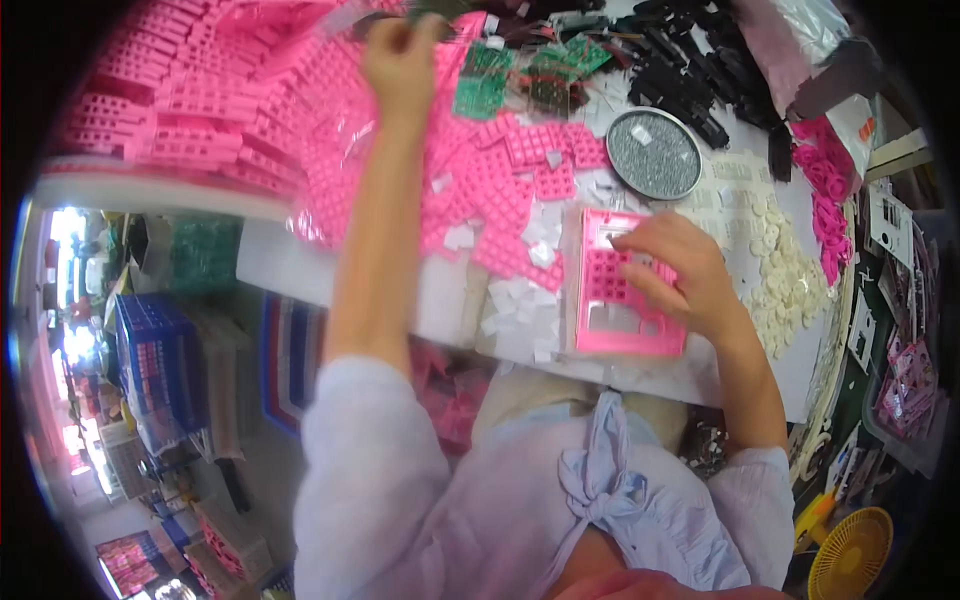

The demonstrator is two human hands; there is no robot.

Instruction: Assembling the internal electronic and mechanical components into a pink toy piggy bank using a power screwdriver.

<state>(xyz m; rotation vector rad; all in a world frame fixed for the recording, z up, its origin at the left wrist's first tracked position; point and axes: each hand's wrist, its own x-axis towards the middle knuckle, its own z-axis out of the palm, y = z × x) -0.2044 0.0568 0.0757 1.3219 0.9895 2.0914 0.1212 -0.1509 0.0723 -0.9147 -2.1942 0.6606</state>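
Note:
On the white work surface in front of me lies a pink calculator casing (632,340) with a window near its top and a block of pink keys (604,276) inside it. My right hand (690,275) curls over the casing's right side, thumb and fingers bent onto it. My left hand (400,65) is stretched to the far side, among dark pieces left of the green circuit boards (482,85). Motion blurs its fingers, and I cannot make out whether anything is in them. A round dish with a grey speckled filling (655,155) stands just beyond the casing.
Pink key sheets (500,190) spread left of the casing; pink casings (190,95) pile up farther left. Black strips (690,70) lie at the far right. Cream round pieces (785,275) and pink bands (825,190) are at the right. A yellow fan (850,555) stands below.

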